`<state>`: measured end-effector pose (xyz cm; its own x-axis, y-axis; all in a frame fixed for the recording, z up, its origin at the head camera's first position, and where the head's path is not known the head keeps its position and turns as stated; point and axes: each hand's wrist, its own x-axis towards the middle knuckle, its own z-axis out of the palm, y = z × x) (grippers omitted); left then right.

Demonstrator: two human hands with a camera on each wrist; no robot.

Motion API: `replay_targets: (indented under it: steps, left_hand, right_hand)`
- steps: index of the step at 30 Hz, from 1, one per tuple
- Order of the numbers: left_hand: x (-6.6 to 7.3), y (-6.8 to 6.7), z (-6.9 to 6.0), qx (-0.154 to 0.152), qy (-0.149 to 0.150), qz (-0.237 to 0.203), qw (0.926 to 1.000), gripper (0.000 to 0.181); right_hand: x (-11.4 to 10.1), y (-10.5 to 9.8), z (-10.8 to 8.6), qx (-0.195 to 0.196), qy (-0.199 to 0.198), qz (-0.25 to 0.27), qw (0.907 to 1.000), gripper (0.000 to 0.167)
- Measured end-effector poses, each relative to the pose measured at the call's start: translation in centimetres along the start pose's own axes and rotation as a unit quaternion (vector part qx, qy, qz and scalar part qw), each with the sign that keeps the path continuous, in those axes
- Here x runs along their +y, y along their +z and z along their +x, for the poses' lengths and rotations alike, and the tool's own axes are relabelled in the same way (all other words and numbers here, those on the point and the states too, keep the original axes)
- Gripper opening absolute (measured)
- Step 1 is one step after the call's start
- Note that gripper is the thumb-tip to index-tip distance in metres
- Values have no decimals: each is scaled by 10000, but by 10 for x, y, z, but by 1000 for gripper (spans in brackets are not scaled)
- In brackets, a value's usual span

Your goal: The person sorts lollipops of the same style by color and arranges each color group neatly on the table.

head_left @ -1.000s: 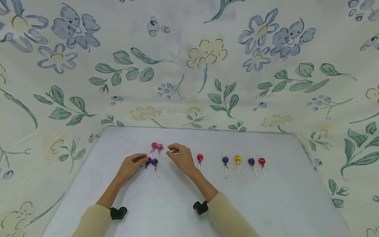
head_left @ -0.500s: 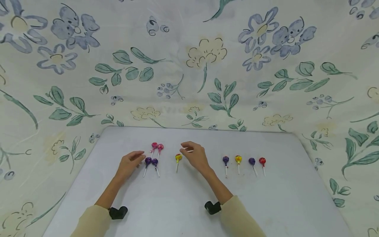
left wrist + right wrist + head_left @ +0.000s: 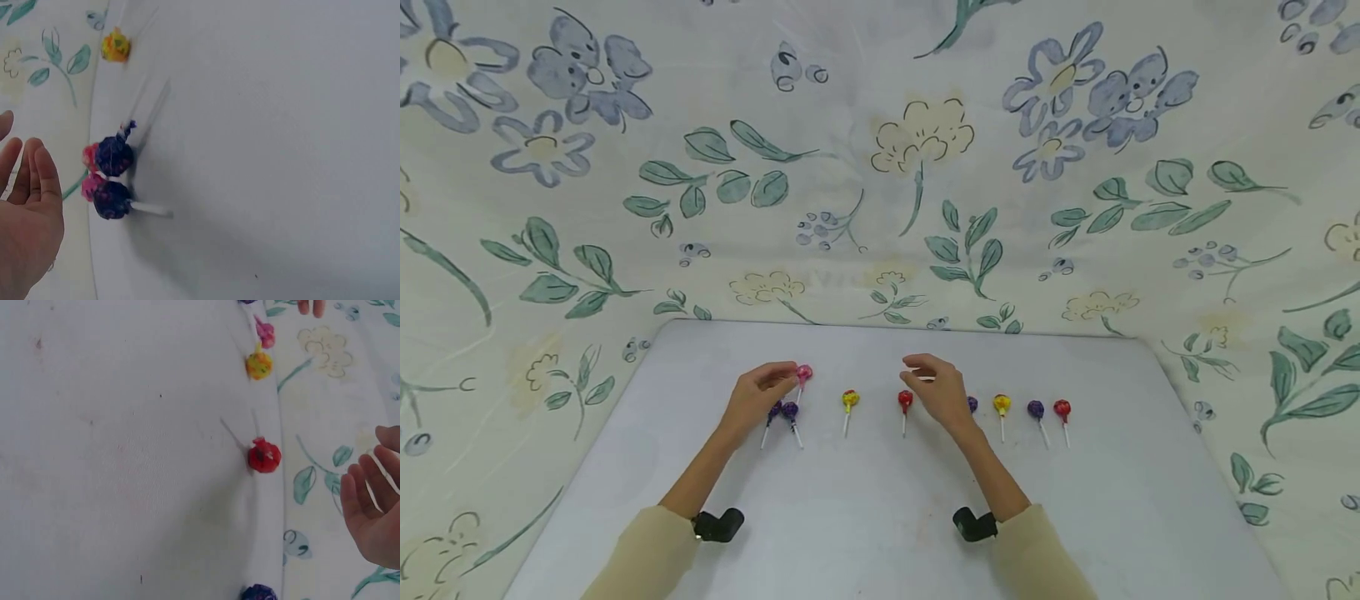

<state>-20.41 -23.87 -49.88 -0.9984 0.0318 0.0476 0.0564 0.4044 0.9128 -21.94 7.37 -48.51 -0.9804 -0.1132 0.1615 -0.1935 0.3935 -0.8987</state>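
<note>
My left hand (image 3: pixel 762 393) is over the left group of lollipops, its fingers loosely bent and holding nothing. One pink lollipop (image 3: pixel 805 372) shows by its fingertips; the other pink lollipop (image 3: pixel 93 186) appears only in the left wrist view. Two purple lollipops (image 3: pixel 790 411) lie nearer me, one partly covered by the hand. To the right is a yellow lollipop (image 3: pixel 850 399). Beside a red lollipop (image 3: pixel 906 399), my right hand (image 3: pixel 940 390) hovers with relaxed fingers and nothing in them. In the right wrist view it is apart from that red lollipop.
Farther right, a row holds a purple lollipop (image 3: pixel 972 404) partly behind my right hand, a yellow one (image 3: pixel 1002 403), another purple one (image 3: pixel 1036 409) and a red one (image 3: pixel 1062 409). The white table (image 3: pixel 880 517) ends against a floral cloth (image 3: pixel 850 250).
My left hand has moved right and away from me, now covering one pink lollipop. My right hand has moved right, from the yellow lollipop to the red one, uncovering both. The lollipops have stayed put.
</note>
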Motion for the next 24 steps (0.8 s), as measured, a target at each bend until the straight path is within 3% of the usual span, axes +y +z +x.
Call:
replay_targets:
  steps: [15, 24]
  left_hand:
    - [17, 42, 14, -767, 303, 199, 9964, 38]
    - [10, 72, 15, -687, 154, 312, 9970, 34]
  right_hand:
    - [35, -60, -15, 419, 226, 1, 9989, 30]
    - [50, -86, -23, 496, 467, -220, 9974, 31]
